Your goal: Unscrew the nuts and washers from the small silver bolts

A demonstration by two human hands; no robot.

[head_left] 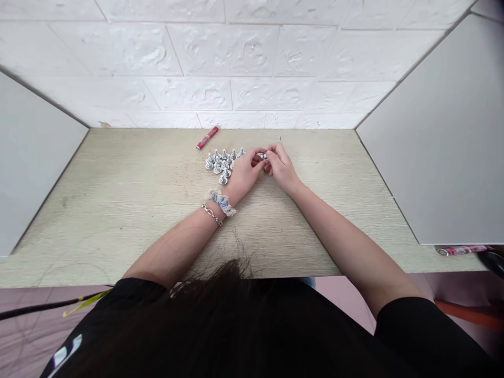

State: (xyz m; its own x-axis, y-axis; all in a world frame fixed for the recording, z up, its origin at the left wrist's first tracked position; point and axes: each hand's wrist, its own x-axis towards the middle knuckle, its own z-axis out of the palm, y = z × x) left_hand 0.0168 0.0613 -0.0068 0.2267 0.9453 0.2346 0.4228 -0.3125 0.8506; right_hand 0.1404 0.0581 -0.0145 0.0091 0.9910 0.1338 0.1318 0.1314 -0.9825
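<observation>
My left hand [244, 172] and my right hand [282, 167] meet above the table, fingertips almost touching. Between them both pinch a small silvery bolt [263, 156], mostly covered by the fingers. Whether a nut or washer is on it I cannot tell. Just left of my left hand stands a cluster of several silvery bolts [218, 162] with wide washers, shanks pointing up. Part of that cluster is hidden behind my left hand. A scrunchie [222, 202] and a chain bracelet [212, 214] are on my left wrist.
A red tube [207, 138] lies behind the bolts on the wooden table [129, 210]. White brick-pattern wall [252, 52] closes the back, with grey panels at the left [31, 163] and right [437, 142]. Another red tube [462, 250] lies by the right panel's lower edge.
</observation>
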